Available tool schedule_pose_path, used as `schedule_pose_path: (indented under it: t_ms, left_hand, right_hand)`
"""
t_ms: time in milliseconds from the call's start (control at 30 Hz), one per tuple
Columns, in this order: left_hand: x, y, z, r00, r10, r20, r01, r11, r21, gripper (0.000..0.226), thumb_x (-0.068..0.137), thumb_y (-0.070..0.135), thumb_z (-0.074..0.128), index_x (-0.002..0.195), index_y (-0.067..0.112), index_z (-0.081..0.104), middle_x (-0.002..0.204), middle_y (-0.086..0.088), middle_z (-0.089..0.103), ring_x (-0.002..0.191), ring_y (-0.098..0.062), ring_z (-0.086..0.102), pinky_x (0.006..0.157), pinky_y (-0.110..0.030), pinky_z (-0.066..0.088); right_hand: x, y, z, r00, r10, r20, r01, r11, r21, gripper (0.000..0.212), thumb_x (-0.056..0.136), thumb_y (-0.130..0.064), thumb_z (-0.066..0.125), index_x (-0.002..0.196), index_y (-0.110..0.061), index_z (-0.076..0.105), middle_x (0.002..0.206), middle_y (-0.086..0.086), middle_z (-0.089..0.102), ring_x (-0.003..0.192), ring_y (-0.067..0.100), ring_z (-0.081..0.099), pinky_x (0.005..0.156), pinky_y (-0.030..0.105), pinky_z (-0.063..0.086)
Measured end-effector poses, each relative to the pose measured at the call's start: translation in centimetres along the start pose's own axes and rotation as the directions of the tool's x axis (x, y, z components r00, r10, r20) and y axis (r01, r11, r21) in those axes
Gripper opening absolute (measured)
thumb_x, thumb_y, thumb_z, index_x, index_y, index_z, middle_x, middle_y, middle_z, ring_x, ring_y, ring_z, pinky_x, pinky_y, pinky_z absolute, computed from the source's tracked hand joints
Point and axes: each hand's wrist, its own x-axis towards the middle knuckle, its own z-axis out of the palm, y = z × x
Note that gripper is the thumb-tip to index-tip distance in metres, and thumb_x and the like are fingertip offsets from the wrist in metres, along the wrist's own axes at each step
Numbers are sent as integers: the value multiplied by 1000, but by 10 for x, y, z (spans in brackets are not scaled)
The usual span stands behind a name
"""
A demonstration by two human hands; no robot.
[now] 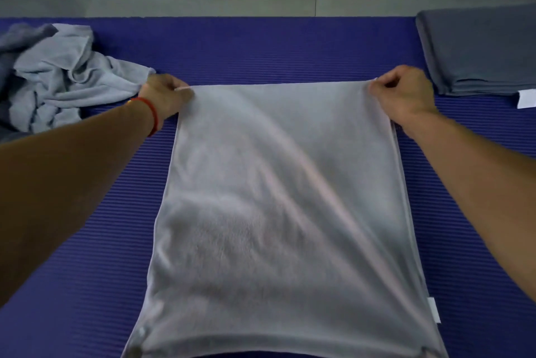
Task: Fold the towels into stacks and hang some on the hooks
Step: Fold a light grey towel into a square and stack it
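Here, a pale grey towel is spread flat on the purple mat, its far corners pinched by the left hand and the right hand, with the cloth stretched between them.

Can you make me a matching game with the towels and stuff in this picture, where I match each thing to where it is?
Things:
1. pale towel
2. crumpled towels
3. folded dark stack
4. red band

Places:
A. far right on the mat
B. on the left wrist
C. spread in the middle, both hands pinching its far corners
D. heaped at far left

Pairs: 1-C, 2-D, 3-A, 4-B
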Motion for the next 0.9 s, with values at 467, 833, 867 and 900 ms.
schedule_pose_path:
  t_ms: [467, 833, 867, 900]
  left_hand:
    - [12, 47, -6, 984, 128, -122, -77, 931, 356, 12, 92, 18, 62, 83, 23, 57, 113, -12, 63, 106, -32, 58, 97, -37, 45]
    - [-278, -62, 39, 647, 649, 402, -761, 516, 392, 54, 99, 42, 46, 149, 23, 49, 165, -13, 26, 152, -37, 24, 115, -66, 23]
    - [-297, -79, 39, 615, 645, 453, -787, 476, 392, 55, 100, 45, 43, 151, 24, 46, 166, -12, 24, 153, -38, 21, 115, -69, 21]
    - [-308, -95, 38, 601, 631, 490, -798, 444, 407, 57, 101, 47, 41, 154, 25, 41, 167, -11, 22, 153, -38, 19, 115, -71, 21]
  right_hand:
    - [41, 6, -10, 988, -52, -145, 38, 994, -100, 21, 86, -11, 62, 107, -13, 68, 110, 10, 71, 102, 23, 67, 96, 34, 53]
    - [-255, 52, 8, 527, -626, 575, 850, 395, -349, 67, 101, -51, 41, 160, -19, 32, 170, 14, 15, 156, 37, 14, 118, 68, 19]
    - [-271, 68, 1, 519, -610, 599, 855, 370, -365, 68, 102, -52, 39, 162, -20, 26, 170, 13, 11, 157, 36, 10, 119, 67, 19]
    - [-280, 80, -9, 530, -602, 598, 848, 365, -384, 68, 104, -51, 36, 162, -19, 24, 170, 13, 11, 157, 36, 10, 119, 66, 20]
